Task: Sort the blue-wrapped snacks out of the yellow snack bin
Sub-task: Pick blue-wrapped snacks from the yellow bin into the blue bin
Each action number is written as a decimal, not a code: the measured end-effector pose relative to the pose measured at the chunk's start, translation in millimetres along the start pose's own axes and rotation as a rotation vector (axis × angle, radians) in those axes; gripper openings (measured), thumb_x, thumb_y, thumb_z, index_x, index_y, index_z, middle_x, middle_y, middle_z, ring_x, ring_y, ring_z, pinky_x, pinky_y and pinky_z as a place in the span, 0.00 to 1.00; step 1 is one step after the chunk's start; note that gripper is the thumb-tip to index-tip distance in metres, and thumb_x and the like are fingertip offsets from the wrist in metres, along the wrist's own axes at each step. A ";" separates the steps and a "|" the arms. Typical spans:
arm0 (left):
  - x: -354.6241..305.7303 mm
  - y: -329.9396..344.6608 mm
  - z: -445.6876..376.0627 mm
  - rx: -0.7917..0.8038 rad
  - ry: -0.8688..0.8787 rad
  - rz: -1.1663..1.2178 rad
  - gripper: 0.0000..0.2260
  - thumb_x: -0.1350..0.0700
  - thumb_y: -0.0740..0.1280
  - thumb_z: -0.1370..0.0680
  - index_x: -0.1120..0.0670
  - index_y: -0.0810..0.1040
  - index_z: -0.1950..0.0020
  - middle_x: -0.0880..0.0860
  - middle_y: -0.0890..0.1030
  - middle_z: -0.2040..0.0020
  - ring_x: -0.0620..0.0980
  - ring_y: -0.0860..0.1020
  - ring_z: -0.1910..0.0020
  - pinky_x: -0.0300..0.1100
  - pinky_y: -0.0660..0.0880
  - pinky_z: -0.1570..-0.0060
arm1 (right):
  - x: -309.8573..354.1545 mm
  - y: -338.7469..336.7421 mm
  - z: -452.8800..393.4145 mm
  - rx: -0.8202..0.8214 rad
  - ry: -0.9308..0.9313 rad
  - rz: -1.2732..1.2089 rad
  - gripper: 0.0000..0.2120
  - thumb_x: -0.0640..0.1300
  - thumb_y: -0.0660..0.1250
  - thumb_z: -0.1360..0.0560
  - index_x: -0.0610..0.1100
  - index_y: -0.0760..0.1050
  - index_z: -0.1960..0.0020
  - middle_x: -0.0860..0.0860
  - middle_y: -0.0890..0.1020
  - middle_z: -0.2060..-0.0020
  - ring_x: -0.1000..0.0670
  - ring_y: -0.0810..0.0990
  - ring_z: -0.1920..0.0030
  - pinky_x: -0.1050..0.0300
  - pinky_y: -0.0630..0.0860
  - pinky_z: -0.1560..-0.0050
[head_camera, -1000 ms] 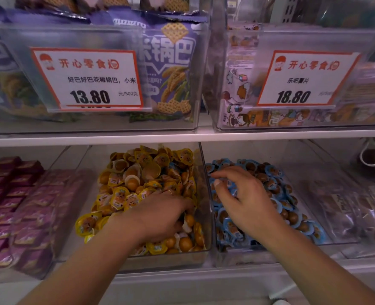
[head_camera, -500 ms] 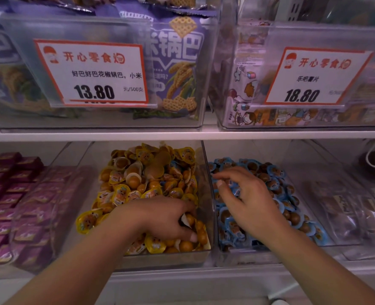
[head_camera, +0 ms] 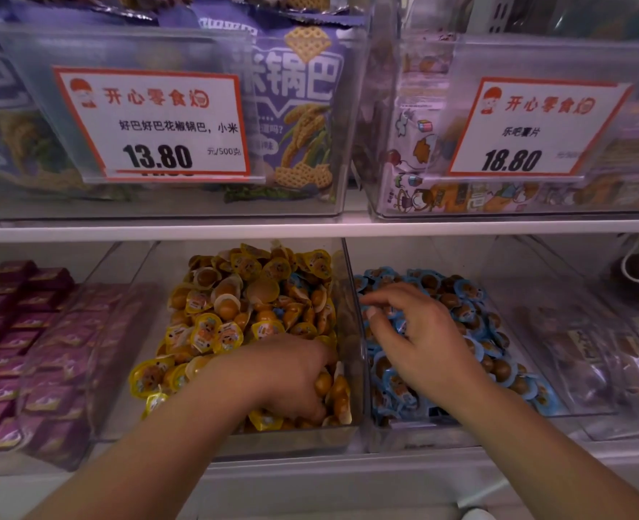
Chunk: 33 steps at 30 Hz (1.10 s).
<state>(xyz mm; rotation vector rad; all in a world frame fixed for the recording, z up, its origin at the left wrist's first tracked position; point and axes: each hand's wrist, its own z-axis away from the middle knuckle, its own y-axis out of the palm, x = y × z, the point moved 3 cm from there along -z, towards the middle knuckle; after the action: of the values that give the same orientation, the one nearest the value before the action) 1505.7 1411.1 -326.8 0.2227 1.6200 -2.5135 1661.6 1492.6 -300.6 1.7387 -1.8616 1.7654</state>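
Both hands work the lower shelf (head_camera: pixel 310 478). Her left hand (head_camera: pixel 287 373) digs into the yellow snack bin (head_camera: pixel 235 441) near its front right corner, fingers curled among yellow packets; a blue-wrapped snack (head_camera: pixel 298 282) lies farther back. Beyond the clear divider, the right hand (head_camera: pixel 419 339) hovers, fingers loosely curled, over the blue bin (head_camera: pixel 441 433).

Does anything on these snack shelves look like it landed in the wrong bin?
Yes. A few blue-wrapped snacks sit among the yellow ones in the yellow snack bin, near its back right. They match the packs in the blue bin next door. The left hand digs into the yellow pile; the right hand is over the blue one.
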 end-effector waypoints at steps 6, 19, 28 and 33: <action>25.8 -16.3 8.3 -0.213 0.095 0.285 0.10 0.54 0.73 0.30 0.49 0.78 0.51 0.46 0.80 0.55 0.46 0.79 0.54 0.46 0.77 0.56 | 9.2 -1.3 -0.3 0.000 -0.024 -0.011 0.10 0.45 0.65 0.21 0.48 0.82 0.43 0.56 0.81 0.48 0.59 0.78 0.46 0.59 0.75 0.42; 92.1 -27.4 83.9 -0.891 -0.191 0.984 0.04 0.58 0.74 0.26 0.57 0.82 0.54 0.58 0.85 0.58 0.58 0.84 0.56 0.58 0.81 0.55 | 76.6 7.2 -0.7 -0.191 -0.200 -0.186 0.09 0.48 0.62 0.22 0.56 0.79 0.46 0.63 0.79 0.52 0.62 0.79 0.49 0.73 0.71 0.52; 82.3 2.4 89.0 -0.995 -0.373 1.611 0.06 0.56 0.74 0.27 0.58 0.84 0.55 0.60 0.86 0.58 0.59 0.86 0.58 0.55 0.82 0.57 | 110.9 113.8 -5.0 0.344 0.241 -0.608 0.19 0.42 0.72 0.25 0.54 0.73 0.37 0.60 0.82 0.46 0.67 0.79 0.47 0.74 0.72 0.51; 94.2 -1.2 92.0 -0.921 -0.314 1.837 0.09 0.54 0.73 0.26 0.58 0.85 0.51 0.61 0.86 0.52 0.58 0.86 0.55 0.49 0.81 0.57 | 101.6 100.4 -20.5 0.284 0.257 -0.466 0.05 0.44 0.72 0.24 0.53 0.81 0.49 0.60 0.84 0.58 0.67 0.80 0.56 0.73 0.73 0.56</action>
<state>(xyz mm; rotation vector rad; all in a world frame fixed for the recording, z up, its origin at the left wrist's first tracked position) 1409.0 1324.0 -307.1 0.6758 1.1414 -0.3749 1541.4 1413.2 -292.3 1.7382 -1.0416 1.9953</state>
